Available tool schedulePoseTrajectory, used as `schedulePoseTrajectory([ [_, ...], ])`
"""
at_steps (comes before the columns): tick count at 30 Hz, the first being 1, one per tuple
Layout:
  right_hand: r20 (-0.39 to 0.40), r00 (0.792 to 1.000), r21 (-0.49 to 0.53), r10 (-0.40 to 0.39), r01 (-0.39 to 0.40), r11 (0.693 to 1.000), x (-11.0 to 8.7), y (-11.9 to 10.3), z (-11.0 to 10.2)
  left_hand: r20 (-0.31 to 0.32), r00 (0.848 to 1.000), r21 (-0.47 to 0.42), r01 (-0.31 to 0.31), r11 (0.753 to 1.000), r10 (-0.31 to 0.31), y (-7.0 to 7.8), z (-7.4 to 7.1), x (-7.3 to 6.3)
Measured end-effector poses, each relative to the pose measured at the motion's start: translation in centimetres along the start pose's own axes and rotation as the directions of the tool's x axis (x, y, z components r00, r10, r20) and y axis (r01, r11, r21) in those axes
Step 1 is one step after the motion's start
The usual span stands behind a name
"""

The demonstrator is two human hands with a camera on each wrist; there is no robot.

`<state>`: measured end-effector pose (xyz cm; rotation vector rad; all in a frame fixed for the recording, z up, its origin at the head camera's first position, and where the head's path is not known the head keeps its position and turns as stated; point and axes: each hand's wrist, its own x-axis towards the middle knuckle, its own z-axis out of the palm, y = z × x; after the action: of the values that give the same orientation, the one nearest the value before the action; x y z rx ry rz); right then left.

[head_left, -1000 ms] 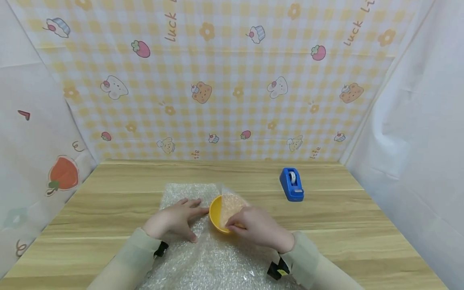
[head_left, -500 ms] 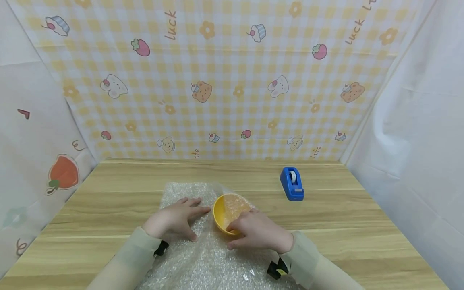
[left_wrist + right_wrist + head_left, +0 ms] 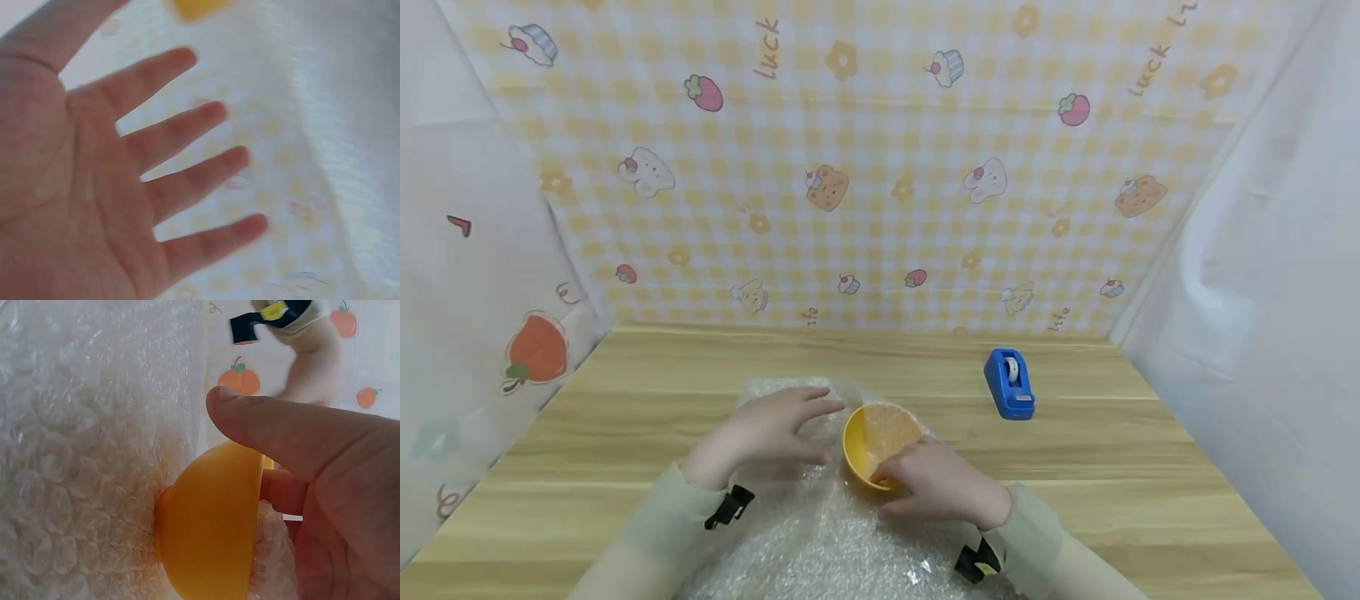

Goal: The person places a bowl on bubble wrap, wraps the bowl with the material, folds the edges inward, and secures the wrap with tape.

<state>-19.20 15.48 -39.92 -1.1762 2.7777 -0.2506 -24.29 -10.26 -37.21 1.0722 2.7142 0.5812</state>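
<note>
A yellow bowl (image 3: 855, 442) stands upright on a sheet of bubble wrap (image 3: 827, 542). One folded-over part of the wrap (image 3: 889, 427) covers the bowl's right side and dips into it. My right hand (image 3: 947, 483) is at the bowl's near right edge; its fingers press the wrap inside the rim, while the thumb lies outside. In the right wrist view the thumb (image 3: 269, 422) stretches past the bowl (image 3: 212, 525), and the other fingertips are hidden. To the bowl's left hovers my left hand (image 3: 767, 429), holding nothing, its fingers (image 3: 194, 125) spread in the left wrist view.
A blue tape dispenser (image 3: 1010, 383) with a roll of tape sits on the wooden table (image 3: 1120, 467) at the back right. Behind the table hangs a checked cloth (image 3: 880, 167), with white cloth at both sides. Both wrists carry black straps.
My right hand has let go of its pinch on the wrap flap and now presses it into the bowl. The bowl has shifted slightly right. My left hand has lifted off the wrap.
</note>
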Motion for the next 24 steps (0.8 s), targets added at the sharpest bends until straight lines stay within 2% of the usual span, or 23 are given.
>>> schedulePoseTrajectory([
  [2,-0.007,1.000,-0.002,0.000,0.000,1.000,-0.1,0.1,0.0,-0.073,0.995,0.031,-0.071,0.997,0.073,1.2,-0.6,0.0],
  [4,-0.015,1.000,-0.006,-0.002,0.002,1.000,-0.2,0.2,0.0,-0.118,0.983,0.075,-0.134,0.988,0.142,2.4,-0.6,0.2],
  [6,-0.023,1.000,-0.012,-0.007,0.007,1.000,-0.2,0.3,0.0,-0.120,0.974,0.112,-0.179,0.977,0.192,3.6,-0.3,0.4],
  [8,-0.031,0.999,-0.007,-0.017,0.016,1.000,-0.2,0.3,0.1,-0.084,0.972,0.122,-0.208,0.970,0.219,4.5,0.3,0.7],
  [12,-0.042,0.998,-0.008,-0.036,0.036,0.999,-0.2,0.4,0.2,0.020,0.979,0.112,-0.205,0.972,0.204,5.5,1.7,1.4],
  [15,-0.045,0.998,-0.038,-0.054,0.053,0.998,-0.2,0.5,0.3,0.070,0.980,0.094,-0.192,0.977,0.186,5.8,2.5,2.0],
  [18,-0.035,0.997,-0.068,-0.071,0.069,0.995,-0.2,0.4,0.2,0.083,0.981,0.120,-0.182,0.976,0.173,5.9,2.7,2.6],
  [24,0.011,0.998,-0.069,-0.055,0.055,0.996,-0.2,-0.1,-0.1,0.080,0.988,0.244,-0.150,0.958,0.135,5.7,2.9,3.6],
])
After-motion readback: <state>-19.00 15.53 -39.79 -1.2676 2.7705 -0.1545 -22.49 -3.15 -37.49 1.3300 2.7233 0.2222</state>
